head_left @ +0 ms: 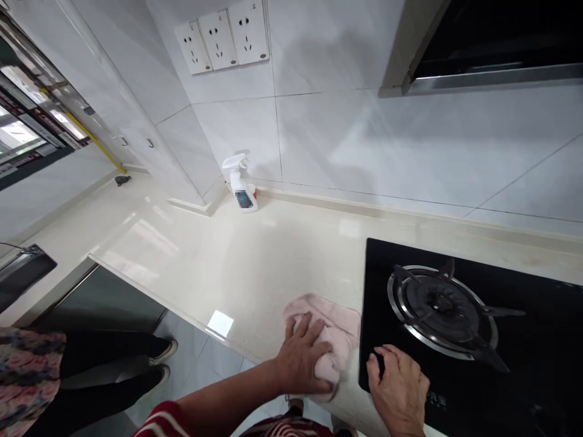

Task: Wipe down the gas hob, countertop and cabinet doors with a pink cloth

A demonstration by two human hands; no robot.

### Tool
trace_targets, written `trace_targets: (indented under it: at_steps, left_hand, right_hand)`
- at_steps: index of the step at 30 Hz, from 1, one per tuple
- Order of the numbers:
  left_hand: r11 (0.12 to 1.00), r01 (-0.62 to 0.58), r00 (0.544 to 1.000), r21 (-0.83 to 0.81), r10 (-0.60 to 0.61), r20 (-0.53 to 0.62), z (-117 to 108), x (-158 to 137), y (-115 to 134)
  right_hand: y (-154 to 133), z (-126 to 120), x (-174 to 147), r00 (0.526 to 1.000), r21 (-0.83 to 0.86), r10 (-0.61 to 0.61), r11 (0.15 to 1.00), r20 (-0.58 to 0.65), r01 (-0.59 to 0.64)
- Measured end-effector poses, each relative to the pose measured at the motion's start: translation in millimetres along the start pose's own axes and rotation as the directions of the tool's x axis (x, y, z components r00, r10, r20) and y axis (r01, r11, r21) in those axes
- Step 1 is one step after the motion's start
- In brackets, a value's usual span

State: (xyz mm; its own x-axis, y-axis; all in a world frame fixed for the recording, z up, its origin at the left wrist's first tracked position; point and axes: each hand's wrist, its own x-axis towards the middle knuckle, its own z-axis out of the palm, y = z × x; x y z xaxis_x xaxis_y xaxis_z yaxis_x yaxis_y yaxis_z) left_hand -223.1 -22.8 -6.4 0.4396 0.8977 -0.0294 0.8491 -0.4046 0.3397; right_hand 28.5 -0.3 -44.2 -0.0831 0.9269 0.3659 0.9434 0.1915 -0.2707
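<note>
My left hand (304, 353) presses down on a pale pink cloth (339, 321) on the countertop, fingers spread over it and a bunched fold between thumb and palm. Just right of the cloth is the left edge of a black glass gas hob (492, 388). At the hob's front left corner my right hand (399, 388) rests with fingers curled and thumb near the forefinger. Something dark shows between them; whether it is a knob or the glass I cannot tell. Behind that hand is a round burner (441, 303) with a pronged pan support.
A white spray bottle (242, 189) stands by the tiled wall, a red-and-white object partly behind it. Wall sockets (223, 39) hang above. A black range hood (501, 42) overhangs at upper right. Another person (31, 382) stands at lower left beside the cream countertop (191, 255).
</note>
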Motion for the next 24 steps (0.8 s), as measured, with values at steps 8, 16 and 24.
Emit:
trace_targets:
  at_steps: [8, 16, 24]
  left_hand:
    - [0.958, 0.285, 0.953, -0.035, -0.287, -0.093, -21, 146, -48]
    - [0.779, 0.627, 0.777, -0.011, -0.626, -0.071, -95, 196, -164]
    - [0.639, 0.769, 0.637, 0.026, -0.762, -0.120, -91, 69, -169]
  right_hand:
    - [9, 5, -3, 1.000, -0.018, -0.021, 1.000, -0.018, 0.021]
    - [24, 20, -11, 0.999, -0.019, -0.044, 0.999, -0.019, 0.044]
    - [5, 1, 0, 1.000, -0.045, 0.004, 0.999, -0.020, -0.005]
